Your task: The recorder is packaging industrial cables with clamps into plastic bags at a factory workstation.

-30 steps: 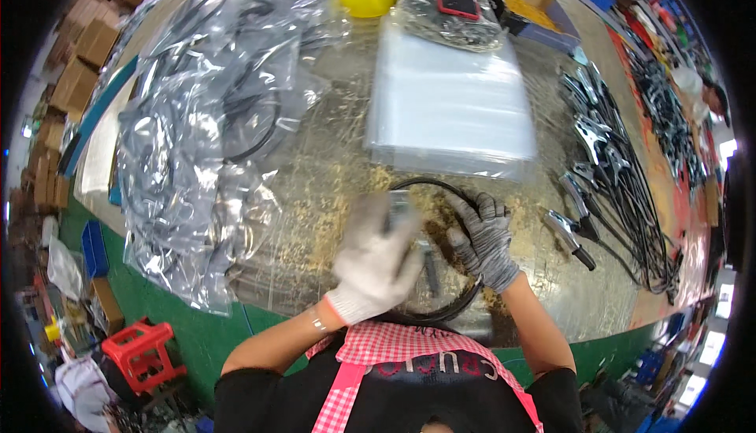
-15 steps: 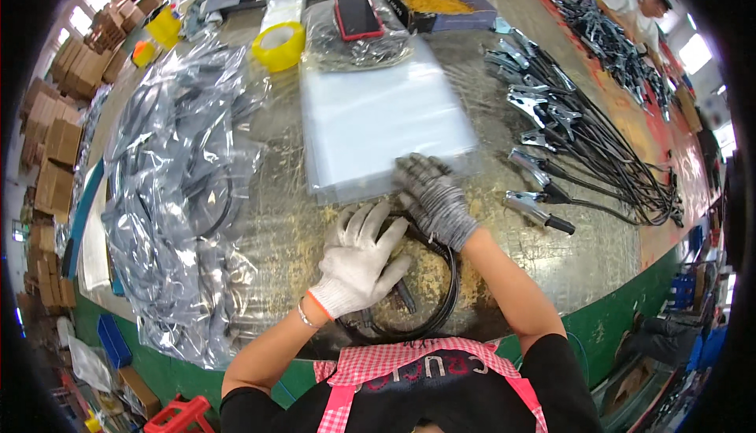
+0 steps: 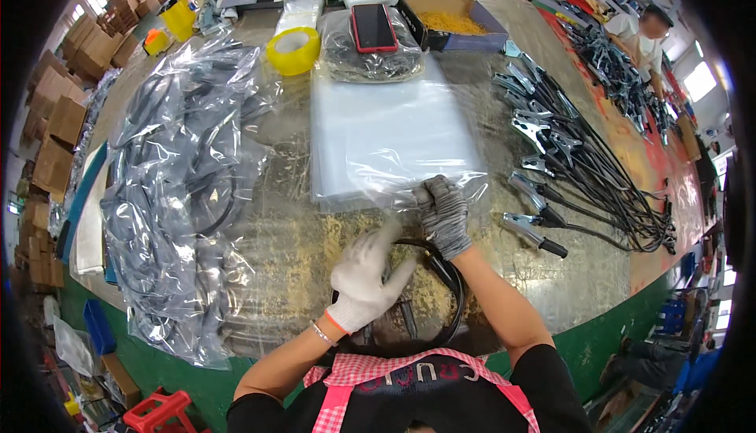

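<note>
A stack of clear plastic bags lies flat in the middle of the table. At its near right corner my right hand, in a grey glove, has its fingers curled on the edge of a plastic bag, and the film there is ruffled. My left hand, in a white glove, hovers over a coiled black cable near the table's front edge. Its thumb stands apart from the other fingers, whose tips are blurred. The left hand hides part of the coil.
Bagged cables pile up on the left. Black cables with metal clamps lie on the right. Behind the bags are yellow tape, a phone and an open box. A person sits at far right.
My right hand has drawn slightly back and its fingers have closed on the bag's edge, which has ruffled. My left hand has shifted a little nearer to me and right.
</note>
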The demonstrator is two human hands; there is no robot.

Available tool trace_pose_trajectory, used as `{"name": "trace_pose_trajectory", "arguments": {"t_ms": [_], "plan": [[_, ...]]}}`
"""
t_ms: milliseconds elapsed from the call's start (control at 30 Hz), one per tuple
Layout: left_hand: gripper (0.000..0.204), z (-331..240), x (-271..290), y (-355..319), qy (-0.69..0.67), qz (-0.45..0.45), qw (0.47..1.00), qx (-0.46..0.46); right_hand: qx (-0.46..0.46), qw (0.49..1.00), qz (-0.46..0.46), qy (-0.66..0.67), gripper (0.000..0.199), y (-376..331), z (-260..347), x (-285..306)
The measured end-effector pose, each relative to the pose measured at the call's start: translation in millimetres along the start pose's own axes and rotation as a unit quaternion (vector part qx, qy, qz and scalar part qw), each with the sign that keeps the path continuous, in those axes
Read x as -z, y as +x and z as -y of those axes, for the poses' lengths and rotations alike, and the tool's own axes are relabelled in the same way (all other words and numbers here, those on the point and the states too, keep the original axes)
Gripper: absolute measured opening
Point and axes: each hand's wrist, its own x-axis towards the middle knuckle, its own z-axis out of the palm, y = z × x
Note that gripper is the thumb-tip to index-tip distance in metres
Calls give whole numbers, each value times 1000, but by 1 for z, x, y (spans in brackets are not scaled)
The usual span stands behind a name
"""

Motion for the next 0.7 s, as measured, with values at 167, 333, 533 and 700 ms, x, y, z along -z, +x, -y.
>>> {"name": "trace_pose_trajectory", "arguments": {"t_ms": [167, 333, 533, 700], "plan": [[85, -8, -3, 30, -317, -85, 906, 265, 134, 984, -117, 0, 12, 0, 5, 1], [80, 14, 1, 41, 4, -235, 959, 158, 167, 977, -129, 29, 16, -1, 0, 6], [9, 7, 25, 56, 228, -142, 962, -46, 192, 977, -66, 67, 20, 3, 13, 12], [16, 61, 45, 41, 264, -228, 937, -14, -62, 996, 5, 57, 37, -17, -16, 30]]}}
